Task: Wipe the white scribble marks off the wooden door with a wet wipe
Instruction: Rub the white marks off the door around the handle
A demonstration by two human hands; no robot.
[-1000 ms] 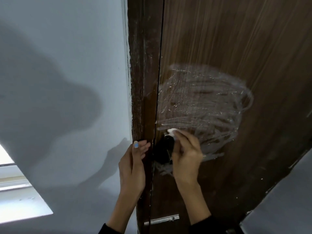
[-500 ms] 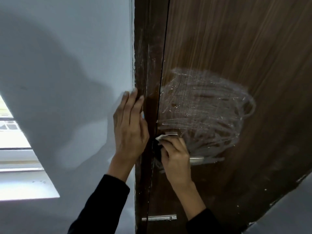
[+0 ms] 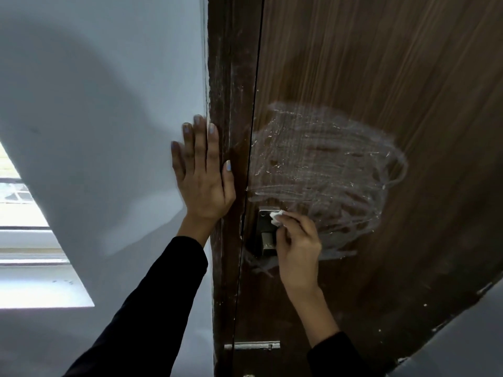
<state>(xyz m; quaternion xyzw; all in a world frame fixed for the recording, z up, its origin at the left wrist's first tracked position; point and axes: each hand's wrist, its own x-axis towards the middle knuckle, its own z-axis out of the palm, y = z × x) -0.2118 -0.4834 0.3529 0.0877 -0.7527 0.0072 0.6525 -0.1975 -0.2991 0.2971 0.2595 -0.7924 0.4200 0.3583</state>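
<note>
A brown wooden door (image 3: 381, 63) fills the right half of the view. A broad patch of white scribble marks (image 3: 321, 170) covers its middle, partly smeared. My right hand (image 3: 296, 246) pinches a small folded white wet wipe (image 3: 277, 216) against the door at the scribble's lower left edge, just above the metal lock plate (image 3: 265, 240). My left hand (image 3: 202, 175) lies flat with fingers spread on the white wall and the dark door frame (image 3: 231, 104), left of the scribble.
The white wall (image 3: 95, 104) takes up the left side, with a bright window and its sill (image 3: 24, 240) at the far left. A metal latch bar (image 3: 253, 345) sits low on the door. A grey surface (image 3: 462, 336) cuts the lower right corner.
My left hand has slid up from near the lock to lie flat on the wall and frame. My right hand with the wipe stays near the lock at the scribble's lower edge.
</note>
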